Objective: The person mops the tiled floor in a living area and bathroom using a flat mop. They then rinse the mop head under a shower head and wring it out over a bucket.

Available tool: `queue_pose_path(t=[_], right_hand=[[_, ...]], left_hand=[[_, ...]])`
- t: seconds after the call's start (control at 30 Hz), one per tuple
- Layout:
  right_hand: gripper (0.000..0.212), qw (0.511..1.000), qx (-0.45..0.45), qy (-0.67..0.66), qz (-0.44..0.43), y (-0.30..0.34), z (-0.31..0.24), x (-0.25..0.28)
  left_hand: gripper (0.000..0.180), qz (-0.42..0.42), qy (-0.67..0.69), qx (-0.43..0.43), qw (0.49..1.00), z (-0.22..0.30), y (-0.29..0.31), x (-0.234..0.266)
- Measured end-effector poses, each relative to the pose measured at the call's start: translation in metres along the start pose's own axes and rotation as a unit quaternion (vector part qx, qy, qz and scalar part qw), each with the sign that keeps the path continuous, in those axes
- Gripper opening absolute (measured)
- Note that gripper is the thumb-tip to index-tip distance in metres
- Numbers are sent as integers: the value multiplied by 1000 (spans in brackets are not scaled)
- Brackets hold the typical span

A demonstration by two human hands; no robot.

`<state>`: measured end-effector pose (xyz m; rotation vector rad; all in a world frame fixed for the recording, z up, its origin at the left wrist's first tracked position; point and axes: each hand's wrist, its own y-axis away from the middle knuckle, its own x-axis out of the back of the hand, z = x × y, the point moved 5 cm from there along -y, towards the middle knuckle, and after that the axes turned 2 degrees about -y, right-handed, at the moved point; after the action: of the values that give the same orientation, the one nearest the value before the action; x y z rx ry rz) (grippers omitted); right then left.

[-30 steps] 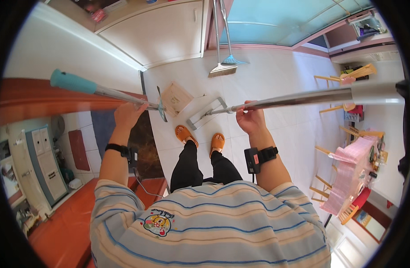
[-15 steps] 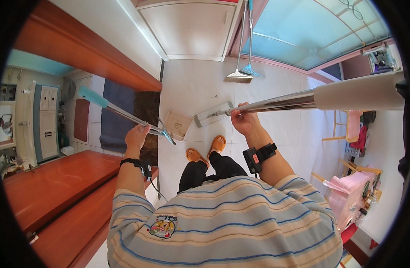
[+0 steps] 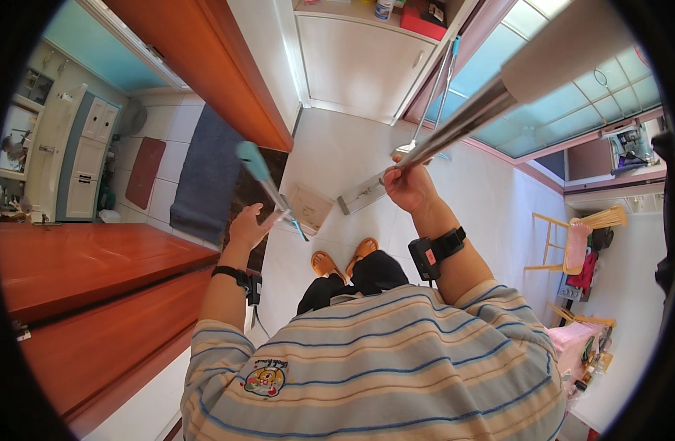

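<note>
My right hand (image 3: 413, 189) is closed round the silver pole of a flat mop (image 3: 466, 125). Its thick pale grip rises toward the upper right. The flat grey-white mop head (image 3: 362, 195) rests on the floor, partly behind my hand. My left hand (image 3: 247, 226) has its fingers spread beside a blurred silver pole with a light blue handle (image 3: 254, 163). That pole's lower end overlaps a shallow beige pan (image 3: 312, 208) on the floor; I cannot tell whether they are joined.
A white cabinet (image 3: 363, 66) stands ahead, with a broom (image 3: 407, 147) leaning beside it. On the left are a reddish wooden door (image 3: 109, 264), an orange-brown frame (image 3: 227, 66) and a dark blue mat (image 3: 201, 176). Wooden chairs (image 3: 547, 242) stand at the right.
My left fingers have come apart from the blue-handled pole, which has swung to the right and more upright. The mop pole slants up more steeply. The whole view has turned somewhat.
</note>
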<state>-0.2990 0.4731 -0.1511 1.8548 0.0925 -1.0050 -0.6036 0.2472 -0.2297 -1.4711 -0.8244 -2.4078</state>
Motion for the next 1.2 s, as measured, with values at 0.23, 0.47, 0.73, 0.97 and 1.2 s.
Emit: queue_pose_path(t=[0.23,0.47,0.73,0.97,1.2], right_hand=[[17,996,-15,88,-30,-19,3,-50],[11,973,-93,212,12,-100,-14,-67],[16,911,-181,369,-33,-163,3,-82],[7,885,-196,418,-56,-187,23,-122],[4,893,-202,394,-82,-231,16,-146]], left_hand=[[75,-63,74,-2,995,2,30,7],[52,53,106,46,992,40,49,57],[35,491,366,-66,787,192,105,247],[61,389,436,-267,766,354,2,286],[38,295,452,-369,757,389,-40,310]])
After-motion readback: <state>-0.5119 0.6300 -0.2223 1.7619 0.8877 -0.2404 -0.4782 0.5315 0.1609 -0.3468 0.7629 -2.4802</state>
